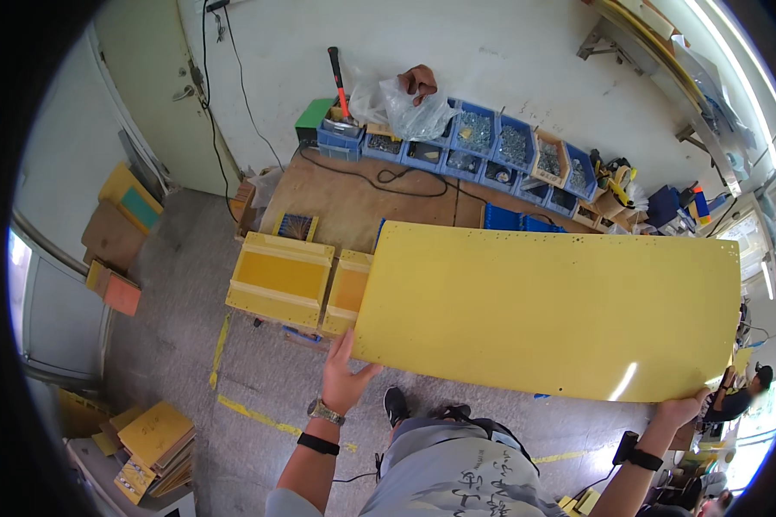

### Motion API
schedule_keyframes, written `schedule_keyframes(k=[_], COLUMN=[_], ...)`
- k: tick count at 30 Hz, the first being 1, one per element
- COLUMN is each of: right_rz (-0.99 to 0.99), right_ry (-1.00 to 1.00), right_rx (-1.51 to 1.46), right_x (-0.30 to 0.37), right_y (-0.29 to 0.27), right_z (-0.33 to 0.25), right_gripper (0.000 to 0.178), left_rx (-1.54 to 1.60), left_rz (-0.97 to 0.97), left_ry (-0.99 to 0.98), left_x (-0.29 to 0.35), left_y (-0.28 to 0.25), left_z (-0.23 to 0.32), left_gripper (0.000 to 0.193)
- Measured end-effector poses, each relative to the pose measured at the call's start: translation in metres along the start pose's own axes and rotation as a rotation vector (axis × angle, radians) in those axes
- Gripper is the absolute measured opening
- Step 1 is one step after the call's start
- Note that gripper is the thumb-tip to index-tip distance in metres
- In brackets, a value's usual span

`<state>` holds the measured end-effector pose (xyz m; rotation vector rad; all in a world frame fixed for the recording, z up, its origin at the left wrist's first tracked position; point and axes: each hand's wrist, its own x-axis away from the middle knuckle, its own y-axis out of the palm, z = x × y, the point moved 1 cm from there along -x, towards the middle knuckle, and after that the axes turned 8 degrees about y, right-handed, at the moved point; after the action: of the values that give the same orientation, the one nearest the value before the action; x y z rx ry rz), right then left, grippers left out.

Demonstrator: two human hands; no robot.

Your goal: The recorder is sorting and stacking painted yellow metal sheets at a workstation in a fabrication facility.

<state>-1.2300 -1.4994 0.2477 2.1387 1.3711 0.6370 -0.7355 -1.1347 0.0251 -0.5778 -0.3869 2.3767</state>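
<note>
A large yellow panel [547, 314] with small holes along its edges spans the space between my two hands. My left hand [345, 379] grips its front left corner, fingers along the short edge and thumb by the long front edge. At the front right corner my right hand [685, 407] is closed on the panel, with part of the fingers hidden behind it. To the left on the workbench [306, 185] lie two smaller yellow panels, one wide panel [280, 274] and one narrow panel [347, 291] partly covered by the large one.
Blue parts bins [515, 145] with small hardware line the wall, near a red-and-black hammer [339, 82] and a plastic bag [414, 112]. A black cable [388, 183] crosses the bench. Yellow boards [157, 439] are stacked at lower left. Another person [741, 401] is at far right.
</note>
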Motion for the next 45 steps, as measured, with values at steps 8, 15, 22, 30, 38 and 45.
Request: schedule_keyframes(k=[8,15,22,30,38,45], right_rz=[-0.008,-0.002,0.014,0.045,0.047,0.015], right_ry=[0.033,0.013,0.027,0.034,0.029,0.096], right_rx=[0.002,0.04,0.026,0.077,0.106,0.116], right_x=[-0.014,-0.032,-0.032,-0.041,-0.04,-0.036], right_y=[0.005,-0.003,-0.001,-0.013,-0.009,-0.013], right_z=[0.027,0.041,0.051,0.061,0.072,0.072], right_gripper=[0.055,0.055,0.054,0.057,0.056,0.052], left_rx=[-0.022,0.006,0.002,0.002,-0.065,-0.067], left_rz=[-0.016,-0.025,-0.046,-0.025,-0.023,-0.036], left_ry=[-0.002,-0.069,-0.062,-0.06,0.023,-0.033], left_x=[0.003,0.005,0.001,0.003,0.004,0.002], left_y=[-0.005,-0.004,-0.006,-0.004,0.002,0.004], left_z=[0.009,0.007,0.011,0.007,0.003,0.009], left_gripper=[0.077,0.08,0.079,0.079,0.077,0.075])
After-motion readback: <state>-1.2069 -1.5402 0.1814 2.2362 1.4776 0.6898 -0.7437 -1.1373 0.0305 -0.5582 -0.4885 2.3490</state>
